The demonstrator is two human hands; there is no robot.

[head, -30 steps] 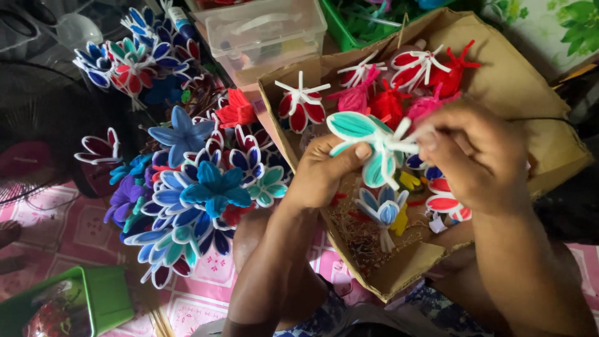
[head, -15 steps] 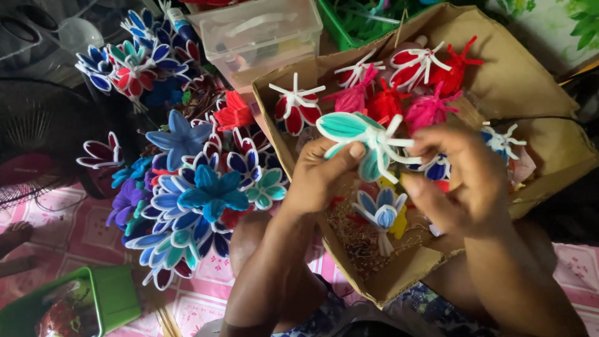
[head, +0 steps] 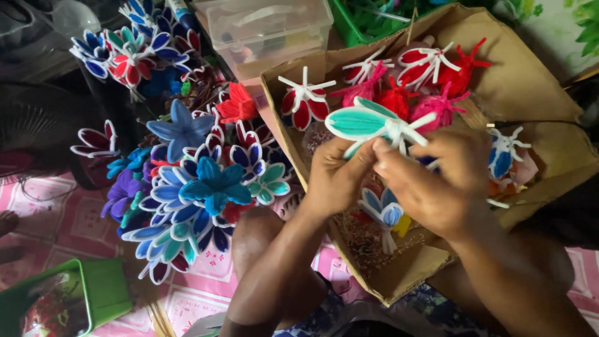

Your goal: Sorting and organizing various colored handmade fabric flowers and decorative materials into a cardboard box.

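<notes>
Both hands are meeting over an open cardboard box (head: 530,81), working on a teal flower (head: 362,122) with white-edged petals and white stamens. The left hand (head: 334,178) is rising from the near side, its thumb and fingers closed narrowly around the flower's base, under the petals. The right hand (head: 440,178) is coming in from the right, its fingertips (head: 382,150) pinching the white centre where the stamens are spreading out. The flower is thus lying above and to the far side of both sets of fingers, its largest petal pointing left, clear of the palms.

Inside the box, red flowers (head: 430,65) with white edges and pink flowers (head: 437,106) are lying on the far side, and a blue-and-white flower (head: 502,153) is lying at the right, just beside the right hand. A pale blue flower (head: 382,215) is lying below the hands on the box floor.

To the left of the box, a dense bunch (head: 199,187) of blue, purple and teal flowers is standing. A clear plastic tub (head: 268,28) is sitting at the far side, and a green bin (head: 68,299) is occupying the near left corner on a pink mat (head: 56,206).
</notes>
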